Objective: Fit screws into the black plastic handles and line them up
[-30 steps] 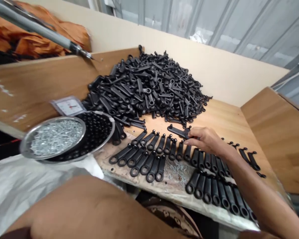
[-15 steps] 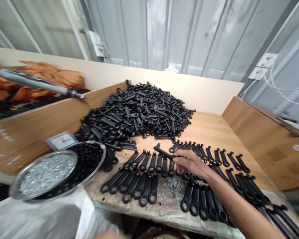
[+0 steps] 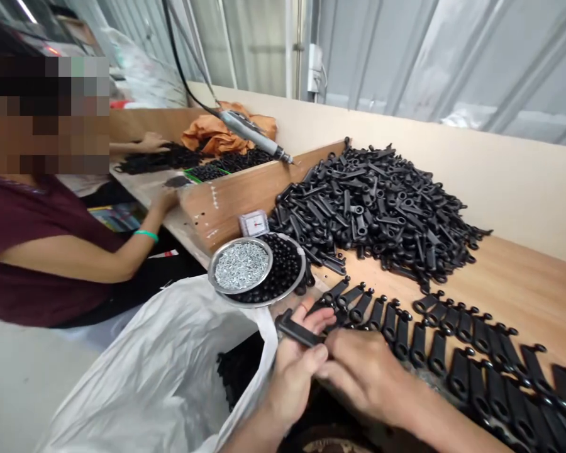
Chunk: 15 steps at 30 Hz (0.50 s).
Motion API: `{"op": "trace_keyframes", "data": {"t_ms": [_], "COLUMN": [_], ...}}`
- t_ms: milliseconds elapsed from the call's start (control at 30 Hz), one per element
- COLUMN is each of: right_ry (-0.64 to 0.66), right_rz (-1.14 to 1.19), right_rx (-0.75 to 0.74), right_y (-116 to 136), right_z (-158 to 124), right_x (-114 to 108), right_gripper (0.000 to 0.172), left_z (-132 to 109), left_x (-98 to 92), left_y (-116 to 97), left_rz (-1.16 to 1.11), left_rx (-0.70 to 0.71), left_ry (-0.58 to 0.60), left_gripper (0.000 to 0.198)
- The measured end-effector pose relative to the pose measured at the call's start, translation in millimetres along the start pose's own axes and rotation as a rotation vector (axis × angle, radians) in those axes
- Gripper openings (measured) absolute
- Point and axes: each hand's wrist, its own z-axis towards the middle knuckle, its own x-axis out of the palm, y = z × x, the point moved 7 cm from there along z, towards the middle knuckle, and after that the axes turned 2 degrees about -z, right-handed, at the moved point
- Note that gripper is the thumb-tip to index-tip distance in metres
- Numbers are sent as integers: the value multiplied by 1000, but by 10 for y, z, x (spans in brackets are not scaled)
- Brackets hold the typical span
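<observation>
Over the near table edge, a black plastic crank handle (image 3: 302,331) lies across my two hands. My left hand (image 3: 287,380) supports it from below, the thumb pressed on it and the other fingers partly stretched out behind. My right hand (image 3: 368,371) is closed around its right end, which the fingers hide. To the right, rows of similar black handles (image 3: 417,343), each with a ring at one end and a round knob at the other, lie on the table (image 3: 523,267). Below my hands is an open white sack (image 3: 170,365) with dark pieces inside.
A metal bowl of small silver screws (image 3: 243,265) sits on a larger basin of black balls (image 3: 285,267). Behind is a heap of black handles (image 3: 377,207). A small clock (image 3: 253,223) stands by the wooden divider (image 3: 245,195); a power screwdriver (image 3: 255,133) hangs above. A co-worker (image 3: 75,251) sits left.
The view has swung left, bringing the co-worker and sack into sight. My right hand has carried the handle from above the rows to the sack side, where my left hand now also holds it.
</observation>
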Motion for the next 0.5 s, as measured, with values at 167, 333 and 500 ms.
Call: {"op": "trace_keyframes", "data": {"t_ms": [167,333,500], "right_ry": [197,116,383], "right_rz": [-54,-332,-653], "right_rx": [-228,-91,17], "right_y": [67,-413,-696], "right_z": [403,1203,1793], "right_x": [174,82,624], "right_gripper": [21,16,16], "left_z": [97,61,-119], "left_x": [-557,-860,-117], "left_y": [111,-80,-15], "left_rz": [-107,130,365], "left_rx": [-75,-46,-224], "left_ry": [-320,-282,231], "left_gripper": [28,18,40]}}
